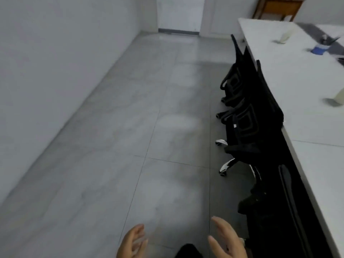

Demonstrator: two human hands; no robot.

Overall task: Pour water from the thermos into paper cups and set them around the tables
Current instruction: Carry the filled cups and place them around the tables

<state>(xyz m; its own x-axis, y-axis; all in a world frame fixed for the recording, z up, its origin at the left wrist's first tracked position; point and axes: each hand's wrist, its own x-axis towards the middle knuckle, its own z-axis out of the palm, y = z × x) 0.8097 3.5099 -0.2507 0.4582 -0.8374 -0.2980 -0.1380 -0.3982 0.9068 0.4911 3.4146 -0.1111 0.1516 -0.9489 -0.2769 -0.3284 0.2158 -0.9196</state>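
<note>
Both of my hands are at the bottom of the head view, held over the floor and holding nothing. My left hand (133, 243) has relaxed, slightly spread fingers. My right hand (226, 239) is open with fingers straight, palm facing left. On the long white table (307, 127) at the right stand two blurred pale paper cups, one far (284, 37) and one nearer at the right edge (337, 98). No thermos can be made out.
Several black office chairs (247, 116) are pushed against the table's left side. A blue object (319, 49) and dark items sit far on the table. Grey tiled floor (139, 136) stretches ahead to a white wall and door. A wooden piece of furniture (279, 8) stands at the back.
</note>
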